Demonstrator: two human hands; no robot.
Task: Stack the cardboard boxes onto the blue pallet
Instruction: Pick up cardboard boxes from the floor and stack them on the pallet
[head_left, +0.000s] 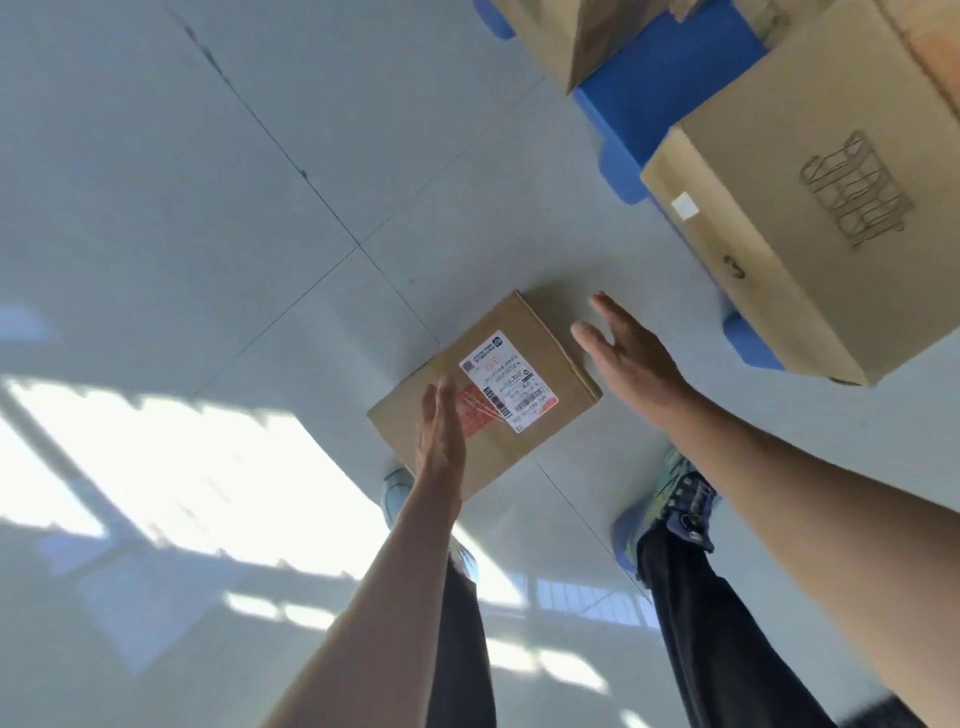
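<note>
The blue pallet (660, 78) carries two closed boxes, a large box (810, 197) and a far box (561, 31). A small labelled box (498, 395) lies shut on the floor (208, 208). Left hand (441, 436) and right hand (628, 353) flank it, fingers spread, gripping nothing.

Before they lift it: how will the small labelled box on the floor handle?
The small cardboard box looks closed and square-edged, so probably stiff under a two-sided squeeze. It lies flat on the floor, so it's unlikely to tip or roll. Both hands, left and right, are open, suggesting bulk; weight can't be judged.
</note>
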